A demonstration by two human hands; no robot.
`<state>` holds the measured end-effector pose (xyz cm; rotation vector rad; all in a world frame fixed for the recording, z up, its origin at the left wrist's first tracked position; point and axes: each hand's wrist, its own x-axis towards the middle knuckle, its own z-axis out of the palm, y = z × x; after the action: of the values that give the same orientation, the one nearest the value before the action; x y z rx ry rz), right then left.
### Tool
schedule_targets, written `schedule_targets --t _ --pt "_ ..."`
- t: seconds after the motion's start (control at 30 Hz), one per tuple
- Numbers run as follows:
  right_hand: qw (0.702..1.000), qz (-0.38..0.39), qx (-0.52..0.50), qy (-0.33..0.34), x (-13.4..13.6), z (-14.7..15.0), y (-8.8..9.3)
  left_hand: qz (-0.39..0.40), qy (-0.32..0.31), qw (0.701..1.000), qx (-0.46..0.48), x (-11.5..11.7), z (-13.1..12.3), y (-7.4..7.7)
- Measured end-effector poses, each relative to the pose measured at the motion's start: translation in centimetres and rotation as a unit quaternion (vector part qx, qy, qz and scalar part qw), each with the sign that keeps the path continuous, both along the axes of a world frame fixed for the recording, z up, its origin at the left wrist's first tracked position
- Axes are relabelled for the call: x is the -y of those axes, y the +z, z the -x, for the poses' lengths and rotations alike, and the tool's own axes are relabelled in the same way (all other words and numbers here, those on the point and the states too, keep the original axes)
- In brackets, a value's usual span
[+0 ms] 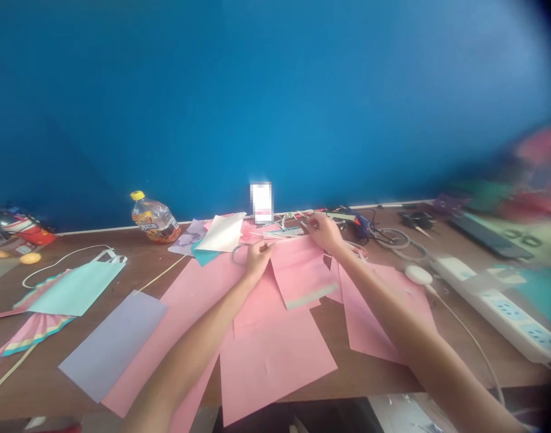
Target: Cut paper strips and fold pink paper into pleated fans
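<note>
A sheet of pink paper, with a pale greenish strip along its lower edge, hangs tilted between my hands. My left hand pinches its upper left corner. At the upper right edge is my right hand, fingers curled in and closed on the paper; the fingertips are partly hidden. Beneath lie larger pink sheets, one reaching over the table's front edge and another under my right forearm. A cream sheet rests just beyond my left hand.
A soft drink bottle leans near the blue wall. To the left lie a lavender sheet and a mint paper bag. On the right are a power strip, a white charger and coiled cables.
</note>
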<state>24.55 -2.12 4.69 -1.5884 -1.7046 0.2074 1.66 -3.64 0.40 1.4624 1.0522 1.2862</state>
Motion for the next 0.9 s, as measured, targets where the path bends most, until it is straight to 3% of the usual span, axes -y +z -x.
schedule_targets --t 0.03,0.1,0.2,0.3,0.47,0.57,0.73,0.9 --pt "0.998 -0.058 0.030 -0.026 0.5 1.0 0.1 -0.003 0.000 1.000 -0.008 0.0 0.0 -0.1" --pt "0.990 -0.124 0.073 -0.003 1.7 3.3 -0.1 -0.009 0.006 1.000 -0.020 0.0 -0.1 -0.3" --pt "0.991 -0.089 0.044 0.087 3.3 6.8 -1.2 -0.020 0.016 0.999 -0.033 0.1 -0.2 -0.3" --pt "0.990 -0.037 -0.040 0.132 4.1 8.6 -2.7 -0.041 0.012 0.999 -0.033 0.4 -0.3 0.0" --pt "0.986 -0.024 -0.092 0.138 3.8 8.5 -3.9 -0.059 0.005 0.997 -0.051 0.6 -0.1 0.3" --pt "0.990 -0.038 -0.059 0.120 3.9 8.5 -3.9 -0.062 0.030 0.994 -0.081 0.5 0.0 0.1" --pt "0.993 -0.064 0.010 0.096 4.6 9.0 -3.7 -0.065 0.011 0.995 -0.069 0.5 -0.1 0.0" --pt "0.995 -0.051 -0.019 0.081 4.6 8.9 -3.6 -0.050 -0.002 0.998 -0.043 0.4 -0.3 0.1"
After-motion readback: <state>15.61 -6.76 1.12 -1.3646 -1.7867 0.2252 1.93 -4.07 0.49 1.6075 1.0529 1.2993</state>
